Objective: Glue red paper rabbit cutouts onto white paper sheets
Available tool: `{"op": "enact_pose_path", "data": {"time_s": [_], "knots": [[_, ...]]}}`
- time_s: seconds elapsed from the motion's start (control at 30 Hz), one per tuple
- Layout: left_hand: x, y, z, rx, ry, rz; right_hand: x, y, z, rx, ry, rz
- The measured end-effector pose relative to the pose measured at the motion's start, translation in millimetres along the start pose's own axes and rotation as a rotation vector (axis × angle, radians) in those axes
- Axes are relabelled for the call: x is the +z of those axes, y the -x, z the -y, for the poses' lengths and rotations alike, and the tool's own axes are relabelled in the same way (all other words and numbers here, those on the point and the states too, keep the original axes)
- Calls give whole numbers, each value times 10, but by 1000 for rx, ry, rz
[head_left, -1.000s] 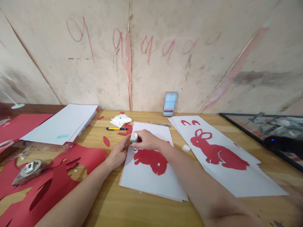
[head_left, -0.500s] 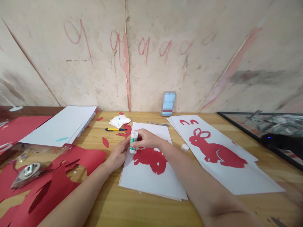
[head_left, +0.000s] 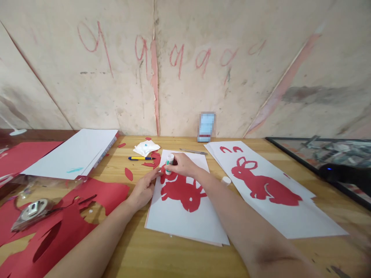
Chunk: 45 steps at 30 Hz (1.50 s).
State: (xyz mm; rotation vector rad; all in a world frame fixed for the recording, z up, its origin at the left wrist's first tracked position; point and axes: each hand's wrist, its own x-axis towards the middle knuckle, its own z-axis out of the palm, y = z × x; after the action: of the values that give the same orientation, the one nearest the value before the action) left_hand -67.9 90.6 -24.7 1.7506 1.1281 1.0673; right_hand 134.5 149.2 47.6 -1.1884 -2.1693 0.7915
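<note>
Head view: right hand (head_left: 183, 166) has thumb and fingers closed round a glue stick (head_left: 169, 166), near upright just left of the palm, lower end down at the far part of a red rabbit cutout (head_left: 179, 191). Contact looks likely; the tip can't be made out. Left hand (head_left: 143, 193) is part-open, fingers stretched, gripping nothing visible, fingertips at the cutout's left edge, probably steadying it. Cutout lies flat on a white sheet (head_left: 185, 227), between the hands, head end on the near side. Status, as judged: shape is cut, cap (head_left: 226, 181) is off and lies right of the right hand, gluing looks under way; how much is coated or left bare can't be told. Farther right, a second rabbit (head_left: 268, 187) lies flat on other white paper (head_left: 301, 224), two red arcs (head_left: 231, 149) beyond its ears; stuck or loose, can't tell. Beyond the hands: thin metal tool (head_left: 193, 151), yellow-blue pen (head_left: 142, 158), crumpled tissue (head_left: 146, 147), phone (head_left: 206, 128). Left of the left hand: red offcuts (head_left: 111, 189), tape measure (head_left: 35, 209), paper stack (head_left: 74, 152). In the way: left fingertips sit near the stick; right forearm (head_left: 224, 218) hides part of the sheet.
</note>
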Motion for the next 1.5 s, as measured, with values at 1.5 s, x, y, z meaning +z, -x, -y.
{"op": "enact_pose_path", "data": {"time_s": [1.5], "knots": [[-25, -8, -236, -55, 112, -211, -15, -33, 120, 342, -1130, -69]]}}
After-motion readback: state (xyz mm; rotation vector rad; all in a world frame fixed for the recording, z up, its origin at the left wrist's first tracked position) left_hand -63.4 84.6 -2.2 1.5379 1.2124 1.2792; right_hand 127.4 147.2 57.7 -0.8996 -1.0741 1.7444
